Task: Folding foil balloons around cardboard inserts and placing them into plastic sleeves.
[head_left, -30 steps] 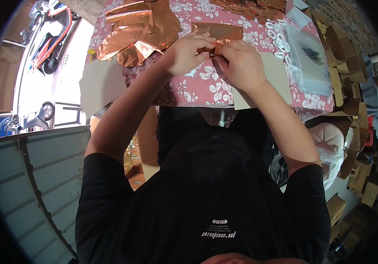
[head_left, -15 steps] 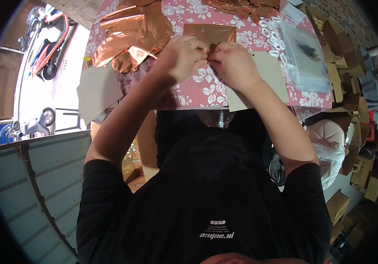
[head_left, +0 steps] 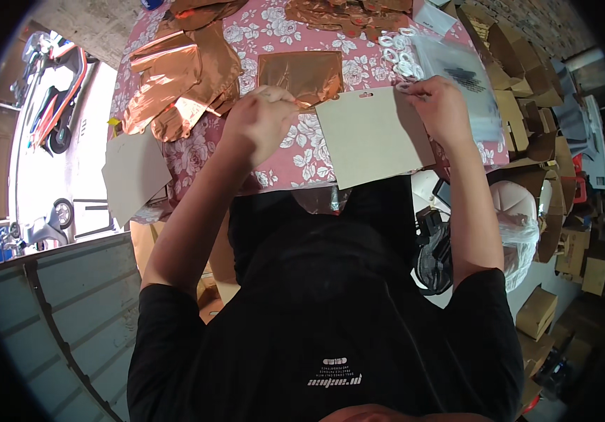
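Note:
A folded piece of shiny copper foil (head_left: 301, 72) lies flat on the flowered tablecloth in front of me. At its lower left edge is my left hand (head_left: 260, 123), fingers bent and closed on the foil's margin; the fingertips are partly hidden. My right hand (head_left: 442, 109) is closed in a pinch above the top right corner of a grey-beige card (head_left: 373, 137) with a small hang slot. Between its fingertips shows a small white coil (head_left: 403, 88), looking like ribbon. More white coils (head_left: 406, 65) lie just beyond those fingers.
Crumpled copper foil pieces (head_left: 186, 77) are heaped at the left, with more foil (head_left: 348, 17) at the far edge. Clear plastic bags (head_left: 461, 84) lie on the right. Another card stack (head_left: 133, 176) sits at the table's left edge. Cardboard boxes (head_left: 513, 105) crowd the right side.
My right hand has left the foil's lower edge and moved right to the white coils, uncovering the card. My left hand stays by the foil. The whole view has shifted slightly.

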### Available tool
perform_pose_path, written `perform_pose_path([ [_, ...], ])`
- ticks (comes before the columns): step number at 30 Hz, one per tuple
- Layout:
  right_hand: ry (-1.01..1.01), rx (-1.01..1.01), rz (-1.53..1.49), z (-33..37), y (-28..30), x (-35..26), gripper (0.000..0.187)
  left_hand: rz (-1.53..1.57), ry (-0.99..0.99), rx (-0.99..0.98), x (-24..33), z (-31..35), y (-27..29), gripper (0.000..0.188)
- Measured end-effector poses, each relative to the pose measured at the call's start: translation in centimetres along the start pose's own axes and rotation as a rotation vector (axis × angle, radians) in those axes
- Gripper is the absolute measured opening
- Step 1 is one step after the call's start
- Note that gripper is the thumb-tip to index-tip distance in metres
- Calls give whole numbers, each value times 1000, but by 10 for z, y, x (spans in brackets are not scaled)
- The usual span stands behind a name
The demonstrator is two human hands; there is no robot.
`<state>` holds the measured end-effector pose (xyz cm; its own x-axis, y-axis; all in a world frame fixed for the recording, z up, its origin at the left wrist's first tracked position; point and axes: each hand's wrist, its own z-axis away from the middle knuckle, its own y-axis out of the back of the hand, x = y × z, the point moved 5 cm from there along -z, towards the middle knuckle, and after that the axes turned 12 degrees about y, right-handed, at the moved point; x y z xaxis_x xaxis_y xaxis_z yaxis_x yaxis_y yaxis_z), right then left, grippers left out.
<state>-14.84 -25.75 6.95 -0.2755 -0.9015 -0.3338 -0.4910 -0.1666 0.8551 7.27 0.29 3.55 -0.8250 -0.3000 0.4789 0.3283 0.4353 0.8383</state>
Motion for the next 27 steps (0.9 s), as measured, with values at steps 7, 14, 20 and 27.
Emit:
perform_pose_path([
  [7, 126, -87, 95, -7, -20, 6, 14, 2, -58, 71, 1, 4, 1, 15],
  [14, 210, -36, 159, -20, -9, -9, 13, 0, -127, 76, 1, 3, -3, 14],
  [20, 344, 157, -25, -71, -2, -101, 14, -62, -188, 126, 2, 5, -3, 15],
  [27, 469, -268, 25, -82, -82, -132, 29, -111, -193, 125, 5, 5, -5, 16],
])
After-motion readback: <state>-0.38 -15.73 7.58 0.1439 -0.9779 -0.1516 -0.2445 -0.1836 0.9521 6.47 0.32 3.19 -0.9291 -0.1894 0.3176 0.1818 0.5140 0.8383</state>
